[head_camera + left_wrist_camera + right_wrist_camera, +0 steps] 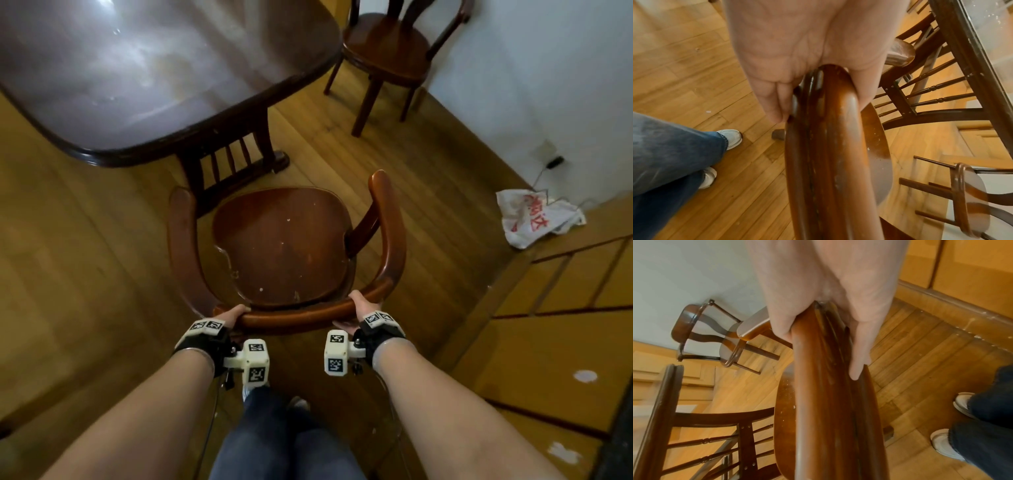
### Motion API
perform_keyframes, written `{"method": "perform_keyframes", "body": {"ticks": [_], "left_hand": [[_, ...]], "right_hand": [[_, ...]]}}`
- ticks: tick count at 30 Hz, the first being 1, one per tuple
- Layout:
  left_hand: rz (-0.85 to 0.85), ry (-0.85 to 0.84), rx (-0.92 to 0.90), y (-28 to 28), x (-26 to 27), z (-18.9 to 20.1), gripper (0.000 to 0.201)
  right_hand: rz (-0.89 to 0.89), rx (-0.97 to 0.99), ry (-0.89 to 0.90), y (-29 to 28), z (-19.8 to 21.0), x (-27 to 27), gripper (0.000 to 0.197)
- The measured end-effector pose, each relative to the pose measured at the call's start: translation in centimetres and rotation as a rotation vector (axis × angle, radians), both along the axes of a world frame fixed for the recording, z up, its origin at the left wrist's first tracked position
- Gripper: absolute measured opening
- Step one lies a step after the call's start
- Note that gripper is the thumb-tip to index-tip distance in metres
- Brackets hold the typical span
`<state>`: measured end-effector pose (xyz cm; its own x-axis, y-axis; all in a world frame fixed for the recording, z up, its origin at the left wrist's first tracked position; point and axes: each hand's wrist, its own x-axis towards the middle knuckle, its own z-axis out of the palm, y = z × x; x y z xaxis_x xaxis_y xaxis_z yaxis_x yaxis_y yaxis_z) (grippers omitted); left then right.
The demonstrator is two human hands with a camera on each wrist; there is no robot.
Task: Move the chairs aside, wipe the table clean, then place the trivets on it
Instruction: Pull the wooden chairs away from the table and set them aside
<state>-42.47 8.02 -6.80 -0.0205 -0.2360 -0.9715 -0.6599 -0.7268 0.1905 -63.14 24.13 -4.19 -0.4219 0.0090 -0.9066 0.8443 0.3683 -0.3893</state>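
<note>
Nearest the head camera, two bare forearms are stretched forward, each wrist strapped with a black band carrying white blocks printed with square markers. The curved top rail of a wooden armchair [284, 240] is grasped by both hands: the left hand [234, 313] is wrapped round the rail's left part, thumb on the seat side, and the right hand [358, 301] is closed round its right part, with the fingers [859, 353] laid along the outer face of the rail. The rail is rounded, glossy and reddish-brown; the saddle-shaped seat is worn and flecked with pale specks. The armchair stands just clear of the table [144, 78], whose dark top is rounded, reflective and smeared. A second chair [387, 51] is set by the pale wall. A crumpled white plastic bag [534, 219] lies on the wood-plank floor [68, 240].
</note>
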Motion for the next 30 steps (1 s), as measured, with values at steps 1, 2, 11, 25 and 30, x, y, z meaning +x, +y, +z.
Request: {"method": "perform_keyframes", "body": {"ticks": [1,2,11,25,30], "left_hand": [[0.009,0.011,-0.007,0.0,-0.4,0.3,0.033],[0.025,0.024,-0.012,-0.1,-0.9,0.3,0.033],[0.157,-0.002,-0.044,-1.1,-5.5,-0.6,0.035],[0.442,0.005,-0.049,-2.1,-13.7,-0.2,0.035],[0.456,0.027,-0.099,-4.9,-15.3,0.0,0.037]], "right_hand": [[0.014,-0.003,0.002,-0.4,0.3,-0.7,0.067],[0.023,-0.012,-0.001,-0.8,0.4,-1.5,0.068],[0.235,-0.032,-0.02,-4.1,0.2,-9.0,0.064],[0.553,0.02,0.037,-11.5,-0.5,-19.7,0.065],[0.581,0.011,0.065,-14.9,-0.9,-21.5,0.071]]}}
